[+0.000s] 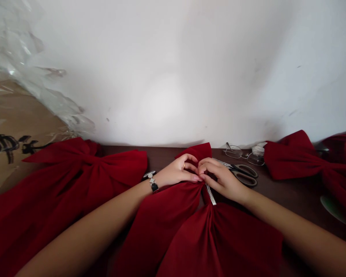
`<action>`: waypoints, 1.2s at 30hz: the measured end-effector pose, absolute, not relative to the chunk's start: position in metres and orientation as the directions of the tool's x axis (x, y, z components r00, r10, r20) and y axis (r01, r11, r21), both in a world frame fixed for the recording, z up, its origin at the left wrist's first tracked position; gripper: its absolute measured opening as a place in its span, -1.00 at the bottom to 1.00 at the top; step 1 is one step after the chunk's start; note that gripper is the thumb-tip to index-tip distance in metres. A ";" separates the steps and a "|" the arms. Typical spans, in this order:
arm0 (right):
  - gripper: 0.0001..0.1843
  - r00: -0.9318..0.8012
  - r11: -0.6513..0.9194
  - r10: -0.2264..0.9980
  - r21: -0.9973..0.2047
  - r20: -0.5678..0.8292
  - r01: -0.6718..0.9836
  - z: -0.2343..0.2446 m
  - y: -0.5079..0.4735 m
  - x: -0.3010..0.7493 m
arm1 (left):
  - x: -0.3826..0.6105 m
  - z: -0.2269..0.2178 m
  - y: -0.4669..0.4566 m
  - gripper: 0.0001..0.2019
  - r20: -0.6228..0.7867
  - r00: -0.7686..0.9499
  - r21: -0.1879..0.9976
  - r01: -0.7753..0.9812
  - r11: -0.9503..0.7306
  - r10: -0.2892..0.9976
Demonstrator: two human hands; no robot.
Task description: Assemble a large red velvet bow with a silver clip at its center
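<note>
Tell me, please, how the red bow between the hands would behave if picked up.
The red fabric bow would probably flop when lifted, since its wide loops lie in soft folds. It likely feels light for its size, as the cloth looks thin. Pushed, it would probably crumple.

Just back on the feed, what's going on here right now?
A person is pinching the gathered middle of a large red fabric bow with the left hand and right hand. A pale strip runs down from the gather. Two more red bows lie on the dark table, one to each side, with scissors and glasses beyond the right hand.
</note>
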State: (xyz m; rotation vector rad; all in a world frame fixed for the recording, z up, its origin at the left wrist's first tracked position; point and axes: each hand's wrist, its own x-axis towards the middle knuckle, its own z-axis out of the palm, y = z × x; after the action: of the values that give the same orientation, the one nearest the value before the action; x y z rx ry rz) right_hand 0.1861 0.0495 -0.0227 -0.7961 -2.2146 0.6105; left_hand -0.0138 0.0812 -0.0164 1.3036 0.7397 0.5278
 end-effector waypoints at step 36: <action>-0.78 -0.463 0.339 0.855 -0.927 0.232 0.161 -0.030 0.049 0.186 | -0.012 -0.019 0.077 -0.62 -0.133 0.681 0.990 0.063 0.123 0.720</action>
State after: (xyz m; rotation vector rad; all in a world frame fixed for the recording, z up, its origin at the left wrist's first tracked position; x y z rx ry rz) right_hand 0.1857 0.0494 -0.0298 -0.8951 -1.8479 1.1625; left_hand -0.0123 0.0770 -0.0192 1.3841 0.7131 0.5435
